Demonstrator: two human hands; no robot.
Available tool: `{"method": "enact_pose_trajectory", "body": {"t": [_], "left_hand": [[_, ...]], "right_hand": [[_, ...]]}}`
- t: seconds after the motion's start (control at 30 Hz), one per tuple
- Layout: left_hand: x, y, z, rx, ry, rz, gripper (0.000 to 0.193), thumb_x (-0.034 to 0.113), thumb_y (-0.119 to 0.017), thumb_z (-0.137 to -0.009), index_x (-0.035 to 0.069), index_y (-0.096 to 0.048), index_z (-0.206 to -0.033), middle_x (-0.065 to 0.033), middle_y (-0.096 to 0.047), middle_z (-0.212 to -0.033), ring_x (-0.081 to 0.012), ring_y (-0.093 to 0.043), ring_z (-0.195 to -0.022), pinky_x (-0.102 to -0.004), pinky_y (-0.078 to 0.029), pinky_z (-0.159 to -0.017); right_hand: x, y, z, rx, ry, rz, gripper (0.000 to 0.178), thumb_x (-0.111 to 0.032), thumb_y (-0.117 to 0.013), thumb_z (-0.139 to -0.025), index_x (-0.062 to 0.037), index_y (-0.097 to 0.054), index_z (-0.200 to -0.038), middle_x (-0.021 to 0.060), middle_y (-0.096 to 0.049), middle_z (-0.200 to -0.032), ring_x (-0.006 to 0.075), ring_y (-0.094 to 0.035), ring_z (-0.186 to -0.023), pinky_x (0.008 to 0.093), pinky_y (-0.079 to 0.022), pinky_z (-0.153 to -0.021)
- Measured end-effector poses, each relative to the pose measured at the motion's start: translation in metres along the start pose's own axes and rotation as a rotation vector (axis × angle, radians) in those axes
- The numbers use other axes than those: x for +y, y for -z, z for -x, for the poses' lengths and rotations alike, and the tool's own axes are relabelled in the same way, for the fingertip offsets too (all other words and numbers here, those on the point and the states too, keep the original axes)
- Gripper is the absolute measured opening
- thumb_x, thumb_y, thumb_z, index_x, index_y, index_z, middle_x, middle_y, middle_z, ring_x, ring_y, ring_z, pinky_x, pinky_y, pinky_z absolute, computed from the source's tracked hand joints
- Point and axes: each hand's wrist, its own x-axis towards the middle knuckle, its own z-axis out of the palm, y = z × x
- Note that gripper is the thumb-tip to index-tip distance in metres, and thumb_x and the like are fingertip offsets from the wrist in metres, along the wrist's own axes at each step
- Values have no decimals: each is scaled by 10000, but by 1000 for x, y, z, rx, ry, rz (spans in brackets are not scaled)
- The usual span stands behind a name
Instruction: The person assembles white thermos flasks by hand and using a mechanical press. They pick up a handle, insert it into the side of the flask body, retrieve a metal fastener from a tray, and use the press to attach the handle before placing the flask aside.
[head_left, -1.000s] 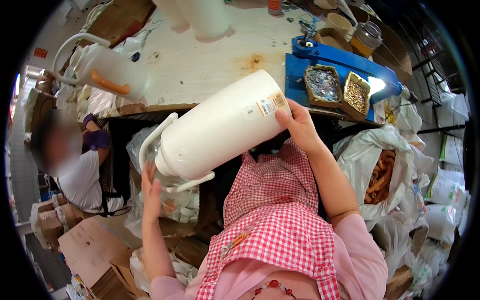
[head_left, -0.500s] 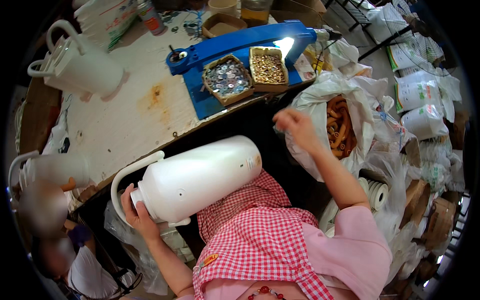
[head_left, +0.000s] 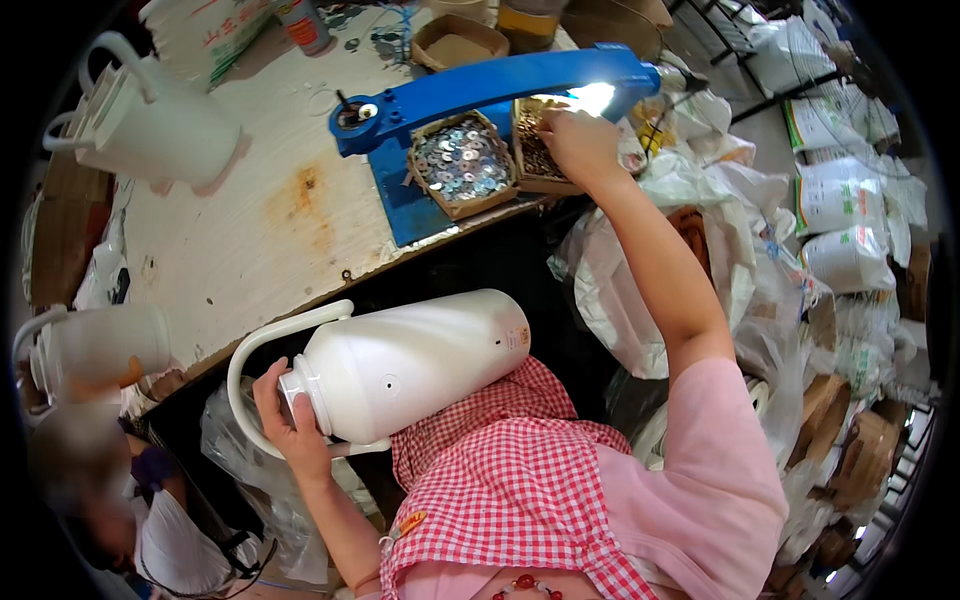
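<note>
A white thermos flask shell (head_left: 425, 365) lies on its side across my lap, its neck to the left and its base to the right. My left hand (head_left: 298, 425) is closed around the neck. The curved white carrying handle (head_left: 250, 350) arches out past that hand. My right hand (head_left: 578, 145) reaches into a small box of brass-coloured rivets (head_left: 532, 150), fingers bent down among them; whatever they pinch is hidden. Beside it sits a box of silver washers (head_left: 465, 155). Both boxes rest under the long arm of a blue riveting press (head_left: 500, 85).
A white worktable (head_left: 240, 260) carries another white flask shell (head_left: 160, 125) at the far left. An open white sack (head_left: 640, 310) with orange-brown curved parts stands under my right forearm. Another person (head_left: 185, 540) sits at the lower left. Stacked white sacks (head_left: 840, 200) line the right side.
My right hand has moved forward from above the sack into the rivet box. The flask stays in my left hand, shifted slightly down in the view.
</note>
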Motion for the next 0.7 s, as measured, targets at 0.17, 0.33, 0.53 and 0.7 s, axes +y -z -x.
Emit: {"method": "enact_pose_trajectory", "body": {"t": [0.17, 0.33, 0.53, 0.7], "left_hand": [[-1, -3, -7, -9, -27, -8, 433, 69, -588, -785, 17, -622, -1214, -108, -543, -1154, -252, -529, -1088, -361, -395, -1019], [-1, -2, -9, -9, -71, -41, 419, 94, -601, -788, 11, -628, -1198, -123, -548, -1145, -274, -537, -1080, -375, -410, -1000], [0, -2, -15, -14, -64, -28, 435, 120, -636, -779, 19, -630, -1203, -135, -543, -1136, -292, -542, -1073, -385, -427, -980], [-2, 1, -11, -1, -73, -30, 447, 115, -655, -772, 47, -634, -1214, -141, -543, -1128, -302, -543, -1063, -392, -431, -972]], "right_hand": [[-8, 40, 26, 222, 92, -269, 118, -229, -665, -896, -119, -711, -902, 108, -719, -803, 302, -710, -780, 426, -540, -667], [-54, 104, 20, 147, 134, -850, 100, -106, -698, -880, -68, -716, -971, 85, -721, -823, 169, -695, -748, 297, -534, -688], [-134, 131, -34, 172, 426, -1021, 129, -90, -678, -910, -29, -697, -1022, 79, -712, -843, 126, -651, -723, 257, -515, -689], [-154, 140, -45, 86, 534, -752, 114, -51, -660, -928, 3, -670, -1027, 53, -721, -897, 111, -664, -765, 250, -526, -723]]}}
